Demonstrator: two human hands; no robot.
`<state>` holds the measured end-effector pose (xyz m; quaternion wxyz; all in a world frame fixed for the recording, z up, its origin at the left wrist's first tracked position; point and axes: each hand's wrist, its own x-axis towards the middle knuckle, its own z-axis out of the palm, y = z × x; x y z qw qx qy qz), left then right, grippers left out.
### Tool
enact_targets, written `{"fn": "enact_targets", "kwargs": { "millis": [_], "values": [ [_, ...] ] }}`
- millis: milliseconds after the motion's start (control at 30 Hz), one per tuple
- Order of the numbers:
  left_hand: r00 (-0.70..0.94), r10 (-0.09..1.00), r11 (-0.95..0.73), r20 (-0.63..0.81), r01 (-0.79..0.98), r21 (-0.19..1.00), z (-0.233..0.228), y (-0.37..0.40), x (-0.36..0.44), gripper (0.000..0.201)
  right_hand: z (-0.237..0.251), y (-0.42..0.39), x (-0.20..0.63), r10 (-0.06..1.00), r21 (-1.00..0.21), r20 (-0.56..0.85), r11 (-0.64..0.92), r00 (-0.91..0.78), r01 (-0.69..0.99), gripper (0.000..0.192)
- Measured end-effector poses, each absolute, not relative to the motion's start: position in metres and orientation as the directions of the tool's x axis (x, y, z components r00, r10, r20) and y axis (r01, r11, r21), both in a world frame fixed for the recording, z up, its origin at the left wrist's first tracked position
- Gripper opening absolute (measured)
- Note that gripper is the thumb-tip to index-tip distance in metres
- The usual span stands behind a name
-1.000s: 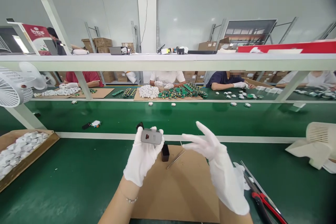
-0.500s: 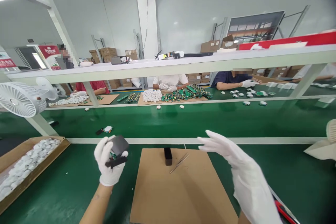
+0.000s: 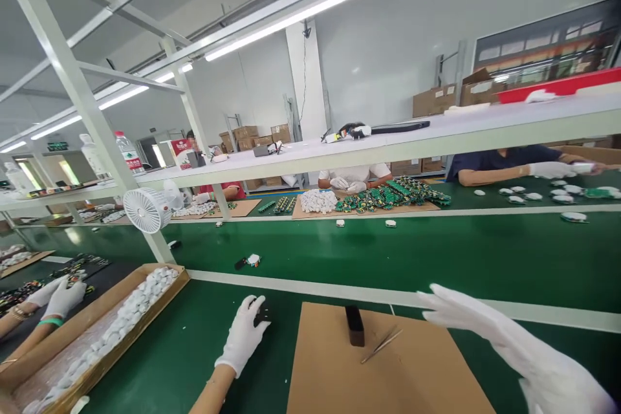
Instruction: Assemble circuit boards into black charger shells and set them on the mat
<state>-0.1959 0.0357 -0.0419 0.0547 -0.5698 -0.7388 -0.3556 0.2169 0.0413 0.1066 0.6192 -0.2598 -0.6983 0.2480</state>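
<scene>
My left hand (image 3: 244, 334), in a white glove, rests low on the green mat just left of a cardboard sheet (image 3: 388, 378). Its fingers curl over a small dark device (image 3: 262, 318) that touches the mat. My gloved right hand (image 3: 478, 326) hovers to the right of the sheet, fingers spread, holding nothing. A small black block (image 3: 354, 325) stands upright on the sheet's far edge. Thin metal tweezers (image 3: 381, 344) lie beside it.
A cardboard box (image 3: 29, 369) of several white parts lies at my left, with a co-worker's gloved hands (image 3: 58, 296) beyond it. A white fan (image 3: 145, 209) hangs on a frame post. Past the white strip runs a green conveyor (image 3: 388, 252); people opposite handle circuit boards (image 3: 388, 197).
My left hand has swung left and down from chest height to the mat, carrying the dark device. The view has turned left and up. My right hand stays raised and spread.
</scene>
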Motion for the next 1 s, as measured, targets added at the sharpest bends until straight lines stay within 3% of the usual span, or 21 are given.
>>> {"fn": "enact_targets", "kwargs": {
  "millis": [133,300,400,500,567,700,833,1000],
  "values": [
    [-0.391,0.750,0.118,0.534,0.873,0.473,-0.045,0.036,-0.198,0.039,0.112,0.030,0.220,0.715,-0.716,0.686,0.696,-0.131,0.053,0.039],
    [-0.329,0.801,0.068,0.499,0.879,0.471,-0.029,0.036,-0.187,0.045,0.114,0.017,0.216,0.783,-0.776,0.603,0.620,-0.153,0.115,0.041],
    [-0.226,0.776,-0.089,0.589,0.885,0.457,0.010,0.031,-0.156,0.061,0.111,0.020,0.200,0.841,-0.840,0.496,0.527,-0.214,0.124,0.043],
    [0.032,0.685,-0.419,0.728,0.835,0.358,0.056,0.020,-0.110,0.065,0.108,0.026,0.177,0.889,-0.913,0.354,0.396,-0.289,0.098,0.047],
    [0.114,0.686,-0.521,0.718,0.766,0.377,0.078,0.013,-0.080,0.063,0.105,0.030,0.162,0.899,-0.940,0.306,0.336,-0.313,0.048,0.046],
    [0.222,0.711,-0.612,0.668,0.664,0.431,0.096,0.006,-0.040,0.062,0.104,0.032,0.143,0.873,-0.939,0.339,0.335,-0.350,-0.075,0.039],
    [0.256,0.648,-0.624,0.717,0.718,0.308,0.096,0.006,-0.025,0.060,0.110,0.028,0.142,0.887,-0.924,0.320,0.370,-0.332,0.098,0.024],
    [0.340,0.574,-0.609,0.745,0.786,0.110,0.096,0.007,-0.024,0.064,0.115,0.019,0.147,0.891,-0.843,0.306,0.418,-0.336,0.339,0.024]
  ]
}}
